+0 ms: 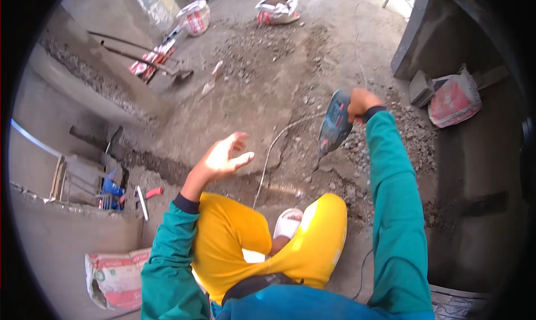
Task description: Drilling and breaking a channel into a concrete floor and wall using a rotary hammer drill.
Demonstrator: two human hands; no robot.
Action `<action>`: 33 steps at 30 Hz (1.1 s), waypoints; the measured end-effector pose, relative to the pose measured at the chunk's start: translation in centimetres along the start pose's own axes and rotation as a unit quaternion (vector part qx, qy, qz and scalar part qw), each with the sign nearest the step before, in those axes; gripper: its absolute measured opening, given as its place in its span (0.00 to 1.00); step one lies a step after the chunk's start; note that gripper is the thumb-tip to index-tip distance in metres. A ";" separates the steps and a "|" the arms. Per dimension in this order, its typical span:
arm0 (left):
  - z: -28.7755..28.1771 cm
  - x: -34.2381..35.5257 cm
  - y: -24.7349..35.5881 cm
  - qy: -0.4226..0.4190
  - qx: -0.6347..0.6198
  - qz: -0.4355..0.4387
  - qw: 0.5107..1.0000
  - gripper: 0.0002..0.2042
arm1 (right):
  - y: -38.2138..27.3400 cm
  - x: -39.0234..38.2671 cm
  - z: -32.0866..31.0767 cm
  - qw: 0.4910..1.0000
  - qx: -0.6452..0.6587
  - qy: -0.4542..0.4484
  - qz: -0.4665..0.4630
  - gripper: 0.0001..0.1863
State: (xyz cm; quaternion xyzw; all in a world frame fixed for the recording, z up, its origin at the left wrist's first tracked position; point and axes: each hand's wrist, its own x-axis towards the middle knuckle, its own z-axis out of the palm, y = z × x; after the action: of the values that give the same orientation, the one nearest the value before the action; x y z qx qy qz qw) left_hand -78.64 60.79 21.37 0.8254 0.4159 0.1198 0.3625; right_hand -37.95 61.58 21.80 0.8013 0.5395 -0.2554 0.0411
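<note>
Right hand (363,104): clamped on drill (336,122); left hand (224,157): empty, spread apart. Could skid, one-handed, on loose rubble (358,149) or catch the pale cord (272,147).

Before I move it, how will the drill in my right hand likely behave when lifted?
The drill is probably heavy for its size, given its bulk. Its hard-looking casing should stay stiff. It would likely tip if stood on that narrow bit.

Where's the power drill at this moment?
In the head view, the power drill is right of centre, gripped in the person's right hand, its bit angled toward the ground beside loose rubble.
</note>
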 end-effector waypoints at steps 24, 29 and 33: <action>-12.2 -9.8 5.9 -0.103 0.129 -0.156 0.974 0.28 | 3.6 8.3 1.5 0.981 -0.089 0.126 -0.116 0.20; -7.7 1.4 0.7 -0.035 0.448 -0.049 0.892 0.26 | 1.9 2.1 2.2 0.981 -0.082 0.145 -0.095 0.23; 4.7 3.9 -7.4 -0.100 0.325 -0.129 0.931 0.28 | 2.9 -1.1 3.1 0.989 -0.034 0.141 -0.033 0.21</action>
State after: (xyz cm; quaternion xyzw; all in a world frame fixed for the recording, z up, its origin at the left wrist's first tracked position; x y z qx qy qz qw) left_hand -78.23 64.34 12.47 0.8451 0.4966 -0.1528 0.1261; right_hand -36.83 58.35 19.03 0.8094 0.5742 -0.1222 -0.0167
